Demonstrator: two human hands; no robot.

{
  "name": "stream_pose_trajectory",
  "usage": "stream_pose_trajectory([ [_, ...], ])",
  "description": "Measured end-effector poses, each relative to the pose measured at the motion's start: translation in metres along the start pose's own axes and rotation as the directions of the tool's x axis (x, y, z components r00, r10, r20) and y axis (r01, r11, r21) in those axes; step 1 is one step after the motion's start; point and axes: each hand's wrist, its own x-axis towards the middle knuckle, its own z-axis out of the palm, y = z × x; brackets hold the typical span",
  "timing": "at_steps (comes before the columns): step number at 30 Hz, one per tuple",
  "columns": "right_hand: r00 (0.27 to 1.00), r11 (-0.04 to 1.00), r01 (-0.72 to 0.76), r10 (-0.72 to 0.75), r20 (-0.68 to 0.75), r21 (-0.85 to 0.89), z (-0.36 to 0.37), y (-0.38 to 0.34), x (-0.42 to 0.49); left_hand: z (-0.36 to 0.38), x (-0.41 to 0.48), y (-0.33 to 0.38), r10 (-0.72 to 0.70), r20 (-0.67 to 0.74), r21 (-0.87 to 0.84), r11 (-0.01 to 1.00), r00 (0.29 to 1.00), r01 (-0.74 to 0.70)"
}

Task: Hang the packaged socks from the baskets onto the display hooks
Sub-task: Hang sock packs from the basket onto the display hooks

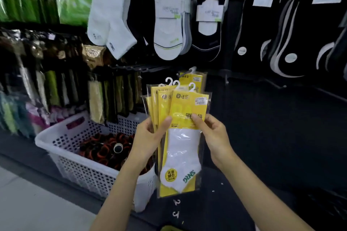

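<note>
Both hands are busy here. The left hand [150,135] is wrapped round a fanned bundle of yellow sock packs [159,107], thumb laid across the front. The right hand [212,133] pinches the right edge of the front pack [183,148], thumb on its face, fingers tucked behind.

The bundle stands upright, long axis vertical, with the white hangers [191,86] on top and the sock's toe pointing down.

Now the bit that matters. Just above the bundle, a touch to its right and behind it, one matching hung pack [196,79] is already on a display hook [181,73]. So the way to go, I'd say, is up and away from the person, hanger leading. The right hand sits on that side of the bundle and looks the likelier one to peel off the front pack and lift it.

Below and left of the bundle, the white basket [56,131] holds dark rolled items, and I can't see any yellow packs in there.
</note>
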Motion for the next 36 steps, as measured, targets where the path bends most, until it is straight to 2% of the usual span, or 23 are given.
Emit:
stream_pose_trajectory([
  [4,0.997,0.992,-0.059,0.063,-0.035,0.108,0.007,0.01,0.005,-0.016,0.005,-0.007,0.022,-0.143,0.113,0.994,0.989,-0.006],
  [8,0.984,1.0,-0.018,0.023,-0.177,0.026,0.007,0.01,0.026,-0.034,0.008,-0.006,0.057,-0.35,0.201,0.98,0.935,0.016],
  [14,0.98,0.975,0.103,-0.133,-0.148,-0.198,0.022,-0.002,0.066,-0.061,0.01,-0.008,0.127,-0.456,0.321,0.947,0.881,0.029],
  [20,0.976,0.955,0.078,-0.132,-0.174,-0.288,0.026,0.011,0.091,-0.067,0.01,-0.01,0.099,-0.491,0.261,0.965,0.865,0.038],
  [24,0.964,0.957,-0.049,-0.029,-0.263,-0.287,0.021,0.021,0.112,-0.063,0.012,-0.011,0.087,-0.485,0.236,0.971,0.87,0.035],
  [28,0.897,0.948,-0.208,0.087,-0.434,-0.241,0.003,0.035,0.129,-0.053,0.011,-0.008,0.111,-0.461,0.244,0.97,0.88,0.006],
  [31,0.837,0.928,-0.243,0.054,-0.545,-0.281,-0.012,0.041,0.123,-0.046,0.009,-0.008,0.126,-0.441,0.234,0.972,0.889,-0.022],
  [33,0.859,0.943,-0.209,0.051,-0.509,-0.259,-0.01,0.04,0.11,-0.04,0.008,-0.007,0.112,-0.432,0.218,0.976,0.895,-0.017],
  [34,0.9,0.955,-0.187,0.073,-0.431,-0.229,-0.005,0.038,0.1,-0.037,0.006,-0.007,0.098,-0.424,0.208,0.978,0.9,-0.009],
  [36,0.977,0.966,-0.145,0.104,-0.188,-0.215,0.009,0.029,0.076,-0.028,0.004,-0.008,0.066,-0.412,0.159,0.987,0.909,0.001],
])
